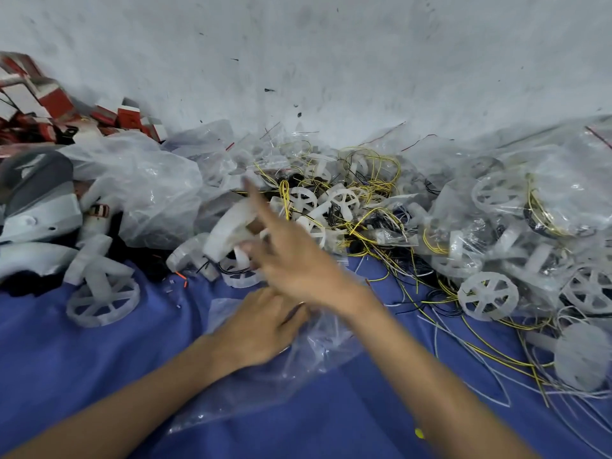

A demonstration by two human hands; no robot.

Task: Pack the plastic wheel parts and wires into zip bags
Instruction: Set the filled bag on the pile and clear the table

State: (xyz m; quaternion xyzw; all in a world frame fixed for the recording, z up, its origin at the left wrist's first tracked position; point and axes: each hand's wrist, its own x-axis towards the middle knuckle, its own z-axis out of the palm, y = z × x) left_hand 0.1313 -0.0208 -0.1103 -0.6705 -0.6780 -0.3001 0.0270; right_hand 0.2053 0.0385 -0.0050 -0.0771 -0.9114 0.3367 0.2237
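Right hand (291,260) is extended forward and to the left across the body, index finger stretched out toward the central heap, remaining fingers loosely curled. It is motion-blurred; a white plastic wheel part (228,231) sits at the fingers, but whether it is gripped cannot be told.

Left hand (255,329) lies palm down on a clear zip bag (281,369), fingers pressed together onto the film near its upper end. The bag lies flat on the blue cloth (99,376) directly in front of the person, crumpled, its contents not discernible.

Loose wheel parts on the cloth: one spoked wheel with upright stub at left (102,299), one spoked wheel at right (487,294), one disc-shaped piece at far right (583,356). Several more lie in the central heap (334,200); an exact count is not possible, as they overlap.

Wires (374,180): yellow, black and white strands tangled through the heap and trailing across the cloth to the right; uncountable.

Filled clear bags of wheels and wire (530,210) are piled at right, number not separable. An empty crumpled plastic bag (145,190) lies at left. Red and white cartons (49,101) are stacked at far left, against the white wall (331,61)
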